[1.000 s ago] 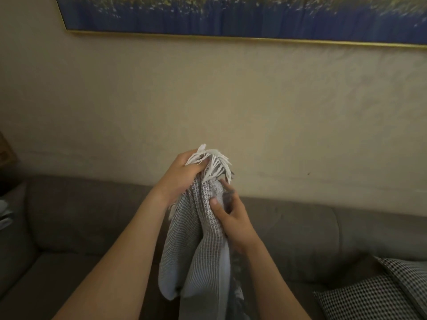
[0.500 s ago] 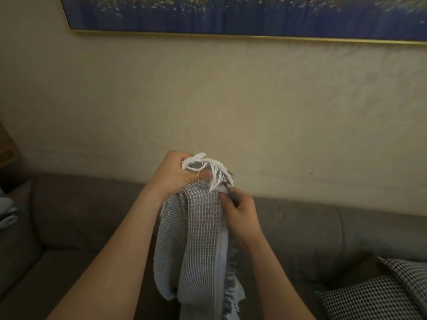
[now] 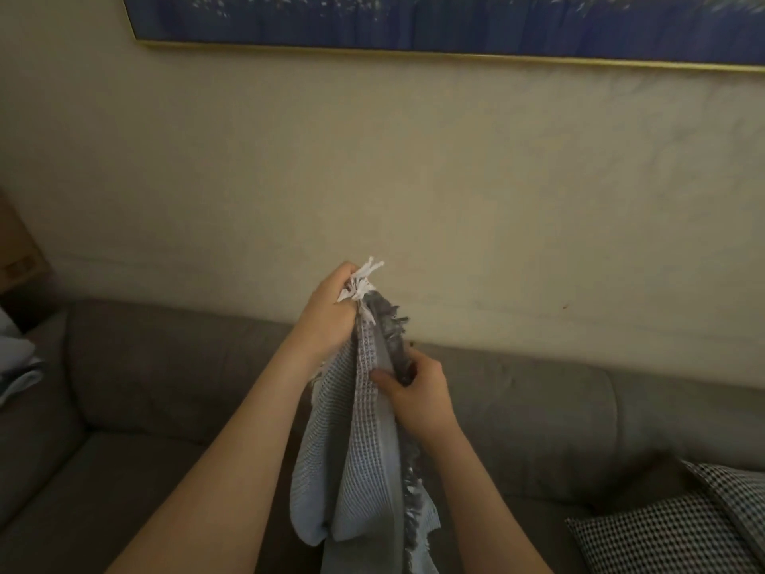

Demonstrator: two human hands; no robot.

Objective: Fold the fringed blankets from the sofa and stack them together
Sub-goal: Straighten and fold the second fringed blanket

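Head view: at frame centre a grey waffle-weave blanket (image 3: 364,461) hangs bunched over the sofa (image 3: 165,391), white fringe at top, darker fringe down its right edge. The left hand (image 3: 331,312) clutches the top corner; the right hand (image 3: 418,395), just below, pinches the fringed edge.

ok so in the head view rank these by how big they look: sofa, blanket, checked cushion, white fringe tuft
1. sofa, spans the frame
2. blanket, though nearer the camera and cut off below
3. checked cushion, cropped at the corner, so unsure against the blanket
4. white fringe tuft, clearly smallest
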